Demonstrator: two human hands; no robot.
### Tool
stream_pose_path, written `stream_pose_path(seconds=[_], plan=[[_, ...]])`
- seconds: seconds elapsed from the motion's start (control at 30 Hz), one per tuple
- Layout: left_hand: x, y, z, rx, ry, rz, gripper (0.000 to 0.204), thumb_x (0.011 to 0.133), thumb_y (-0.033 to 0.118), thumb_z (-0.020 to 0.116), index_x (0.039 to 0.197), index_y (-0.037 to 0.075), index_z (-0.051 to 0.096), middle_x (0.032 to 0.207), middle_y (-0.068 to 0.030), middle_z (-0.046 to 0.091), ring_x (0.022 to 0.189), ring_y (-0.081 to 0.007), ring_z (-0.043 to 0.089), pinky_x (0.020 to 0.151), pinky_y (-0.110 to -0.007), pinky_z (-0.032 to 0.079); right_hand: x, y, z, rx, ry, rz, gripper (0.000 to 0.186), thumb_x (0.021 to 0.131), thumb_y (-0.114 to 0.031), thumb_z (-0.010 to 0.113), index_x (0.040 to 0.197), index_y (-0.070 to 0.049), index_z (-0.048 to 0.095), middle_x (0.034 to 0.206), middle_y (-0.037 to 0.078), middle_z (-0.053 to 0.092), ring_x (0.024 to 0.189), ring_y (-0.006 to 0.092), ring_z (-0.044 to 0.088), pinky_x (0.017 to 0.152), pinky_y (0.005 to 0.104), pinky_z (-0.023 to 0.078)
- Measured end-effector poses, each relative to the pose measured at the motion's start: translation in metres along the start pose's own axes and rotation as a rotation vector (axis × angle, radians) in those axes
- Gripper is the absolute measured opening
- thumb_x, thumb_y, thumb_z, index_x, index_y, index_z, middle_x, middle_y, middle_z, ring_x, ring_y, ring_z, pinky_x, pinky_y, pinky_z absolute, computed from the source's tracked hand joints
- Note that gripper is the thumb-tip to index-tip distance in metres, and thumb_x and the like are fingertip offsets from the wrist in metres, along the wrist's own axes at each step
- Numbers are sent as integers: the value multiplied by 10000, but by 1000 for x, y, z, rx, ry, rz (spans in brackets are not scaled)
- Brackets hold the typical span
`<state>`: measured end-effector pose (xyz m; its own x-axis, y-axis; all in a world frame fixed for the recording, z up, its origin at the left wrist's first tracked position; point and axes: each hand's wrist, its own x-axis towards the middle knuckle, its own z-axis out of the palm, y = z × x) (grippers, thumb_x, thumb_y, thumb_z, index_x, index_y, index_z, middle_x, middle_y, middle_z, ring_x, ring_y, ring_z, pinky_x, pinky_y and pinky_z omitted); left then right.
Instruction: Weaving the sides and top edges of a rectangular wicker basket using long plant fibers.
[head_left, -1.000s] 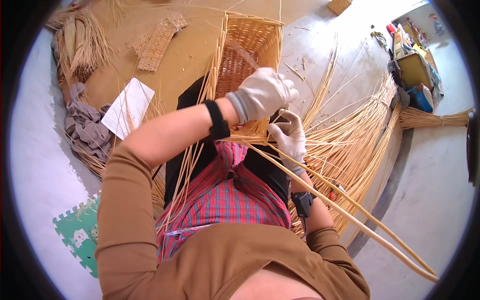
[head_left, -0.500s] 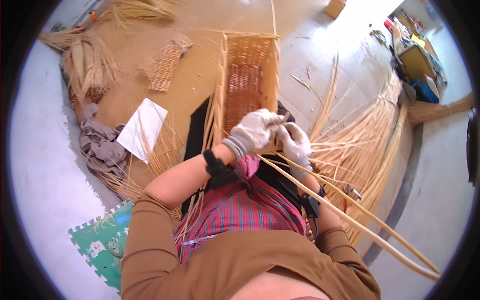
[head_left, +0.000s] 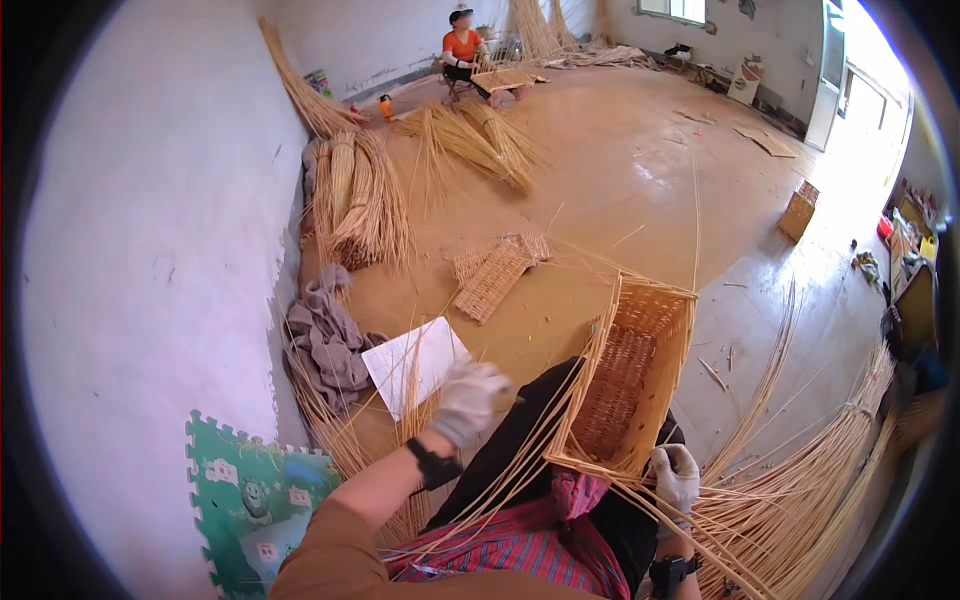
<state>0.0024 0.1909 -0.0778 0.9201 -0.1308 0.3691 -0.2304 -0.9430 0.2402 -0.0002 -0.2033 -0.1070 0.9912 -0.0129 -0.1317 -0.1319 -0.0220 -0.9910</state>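
Observation:
A rectangular wicker basket [head_left: 620,385] with tall woven sides rests across my lap, its opening facing up and long loose strands trailing from the near rim. My right hand [head_left: 676,476], in a pale work glove, is beside the basket's near right corner with its fingers curled closed; what they hold, if anything, is hidden. My left hand [head_left: 468,402], gloved too, is off the basket to its left, above the right edge of a white sheet [head_left: 412,362] on the floor. Motion smears its fingers. Loose wicker strands [head_left: 520,458] run between the left forearm and the basket.
Bundled wicker [head_left: 365,205] leans by the left wall, near a grey cloth [head_left: 328,345] and green foam mats [head_left: 250,500]. Woven panels [head_left: 495,278] lie ahead. More strands [head_left: 800,490] spread at right. A small basket [head_left: 798,211] stands farther off; another person [head_left: 463,48] sits at the back.
My left hand has left the basket's near rim, where both hands were together, and moved left. The right hand stays near the corner. My view has swung up and left, showing more room.

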Motion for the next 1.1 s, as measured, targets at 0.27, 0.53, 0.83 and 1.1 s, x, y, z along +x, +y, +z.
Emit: stream_pose_path(seconds=[0.27, 0.53, 0.83, 1.1], plan=[[-125, -70, 22, -48, -931, -325, 291, 932, 264, 639, 1168, 146, 761, 1125, -178, 745, 1061, -376, 704, 944, -459, 551, 7, 4, -2, 1, 17, -27, 96, 991, -103, 697, 974, -10, 679, 793, -8, 646, 698, 63, 574, 654, 227, 486], [25, 58, 2, -1059, -382, -337, 214, 1040, 165, 630, 1200, 49, 712, 966, -44, 718, 870, -117, 664, 785, -289, 560, 3, 6, 1, -15, 26, -19, 99, 989, -106, 701, 962, -12, 683, 793, -10, 649, 704, 65, 576, 660, 229, 494], [59, 181, 118, -1458, -527, -353, 244, 1056, 211, 648, 1254, 78, 599, 985, 23, 652, 847, -70, 582, 761, -242, 513, 1, 12, 1, 4, 23, -43, 88, 984, -101, 702, 976, -13, 697, 811, -6, 668, 738, 62, 584, 686, 227, 493], [48, 182, 125, -1608, -591, -428, 226, 1035, 256, 684, 1119, 46, 677, 1002, 21, 684, 945, -81, 614, 891, -261, 520, 1, 8, 3, -16, 26, -70, 75, 954, -88, 715, 936, -21, 687, 793, -4, 669, 725, 58, 597, 670, 237, 508]])
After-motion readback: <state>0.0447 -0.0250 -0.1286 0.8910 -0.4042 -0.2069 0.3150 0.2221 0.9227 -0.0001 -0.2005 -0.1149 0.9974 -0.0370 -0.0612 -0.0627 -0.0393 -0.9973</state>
